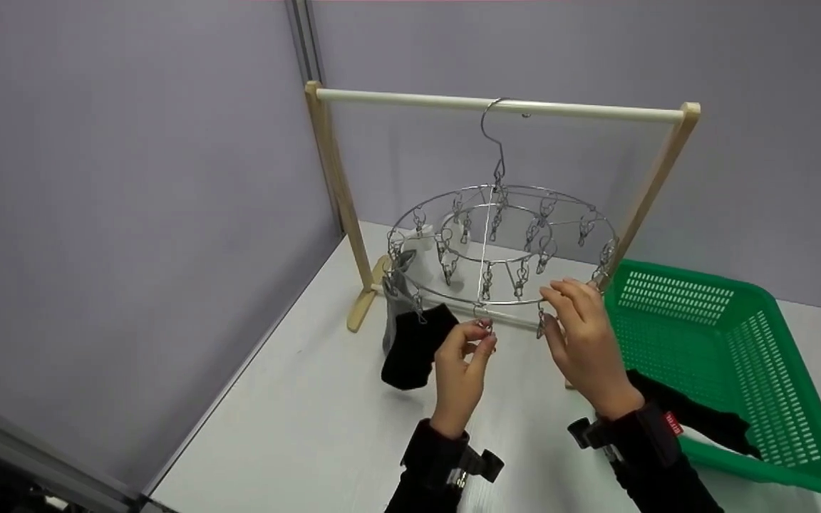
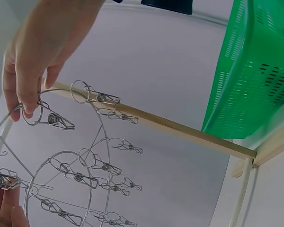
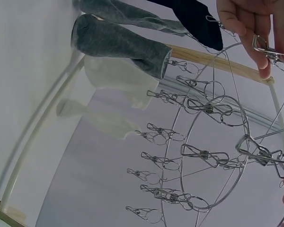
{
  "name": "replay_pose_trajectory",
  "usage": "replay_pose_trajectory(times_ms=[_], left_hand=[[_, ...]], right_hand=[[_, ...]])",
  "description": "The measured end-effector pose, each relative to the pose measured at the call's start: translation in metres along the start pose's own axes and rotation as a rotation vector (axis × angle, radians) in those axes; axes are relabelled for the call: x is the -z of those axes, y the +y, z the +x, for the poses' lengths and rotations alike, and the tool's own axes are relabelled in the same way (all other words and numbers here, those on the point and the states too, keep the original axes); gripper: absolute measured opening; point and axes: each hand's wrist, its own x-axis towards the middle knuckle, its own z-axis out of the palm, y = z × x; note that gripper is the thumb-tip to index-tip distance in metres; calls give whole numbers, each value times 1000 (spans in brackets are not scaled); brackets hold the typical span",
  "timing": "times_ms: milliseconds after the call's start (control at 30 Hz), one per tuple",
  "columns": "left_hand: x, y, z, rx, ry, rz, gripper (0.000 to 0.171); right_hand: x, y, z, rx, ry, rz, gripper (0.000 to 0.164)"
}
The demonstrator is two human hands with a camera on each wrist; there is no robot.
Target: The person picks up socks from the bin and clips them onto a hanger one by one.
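As my left hand (image 1: 462, 369) pinches a clip (image 2: 1, 181), my right hand (image 1: 587, 338), fingers loosely parted at the wire ring (image 1: 517, 303), should steady it against swinging.

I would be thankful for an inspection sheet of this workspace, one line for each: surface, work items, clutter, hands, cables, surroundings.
Surface: white table, bearing a wooden rack and a green basket.
Work items: round metal clip hanger hooked over the rack's rod; black sock, grey socks and white socks hang from it; black fabric lies in the basket.
Clutter: only a dark patch off the table, too unclear to identify.
Hands: left hand pinches a wire clip; right hand at the hanger's rim, grip unclear.
Cables: nothing seen.
Surroundings: pale wall panels, metal corner post.
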Motion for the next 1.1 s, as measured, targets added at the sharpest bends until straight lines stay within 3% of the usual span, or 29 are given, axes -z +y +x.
replay_pose_trajectory(times_ms=[100,133,167,300,567,800,967,1100], left_hand=[[-1,1,1,-1,4,-13,9],[3,19,6,25,-1,-20,8],[2,11,5,1,-1,-32,11],[4,9,6,29,8,-37,24],[9,24,16,47,20,66,23],[10,26,15,82,7,91,19],[12,26,16,96,11,84,17],[17,27,18,111,21,98,17]], right_hand=[[1,0,0,9,2,-9,35],[1,0,0,11,3,-9,35],[0,0,0,14,5,-7,35],[-2,1,0,22,6,-5,36],[6,9,-9,-4,-3,-18,42],[33,38,-24,-53,-28,-69,39],[56,63,-37,-139,-82,-127,40],[61,76,-45,-201,-145,-118,41]])
